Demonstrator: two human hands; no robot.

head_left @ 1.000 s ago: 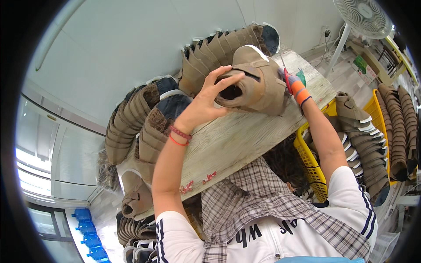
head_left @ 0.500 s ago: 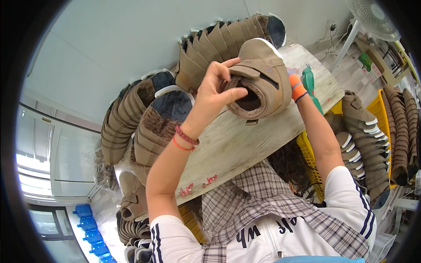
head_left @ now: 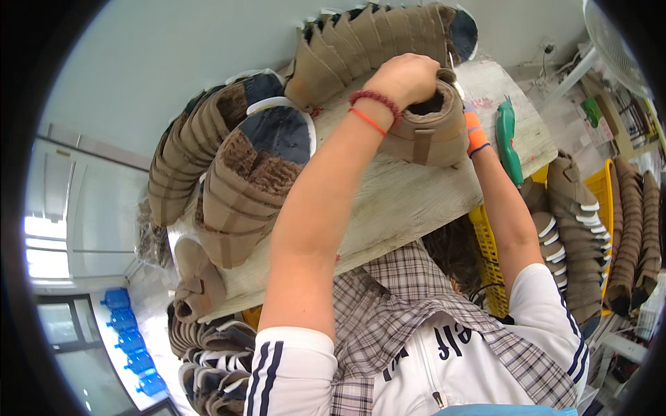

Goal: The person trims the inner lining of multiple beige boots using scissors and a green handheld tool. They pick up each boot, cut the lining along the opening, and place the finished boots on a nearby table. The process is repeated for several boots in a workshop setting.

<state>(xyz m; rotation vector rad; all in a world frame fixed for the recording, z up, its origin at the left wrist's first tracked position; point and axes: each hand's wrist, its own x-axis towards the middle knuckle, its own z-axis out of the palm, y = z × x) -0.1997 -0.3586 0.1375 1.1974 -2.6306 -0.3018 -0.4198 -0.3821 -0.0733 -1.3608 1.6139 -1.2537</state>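
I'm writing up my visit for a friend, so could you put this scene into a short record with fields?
Left hand: bare, at the shoe's opening; its grip is hidden
Right hand: in a partly orange glove, beside the shoe, partly hidden
Shoe: brown, fleece-lined, heel toward the person
Table: pale, wood-grained
Tool: green, at the table's right end
Nested shoes: brown rows, far and left sides
Basket: yellow, below table's right side

Pretty sure it's a shoe workshop. Rows of nested brown shoes [head_left: 371, 52] crowd the counter [head_left: 402, 201] at 10 and 12 o'clock, plus more stacks [head_left: 577, 236] and a yellow basket [head_left: 494, 270] around 3-4 o'clock.
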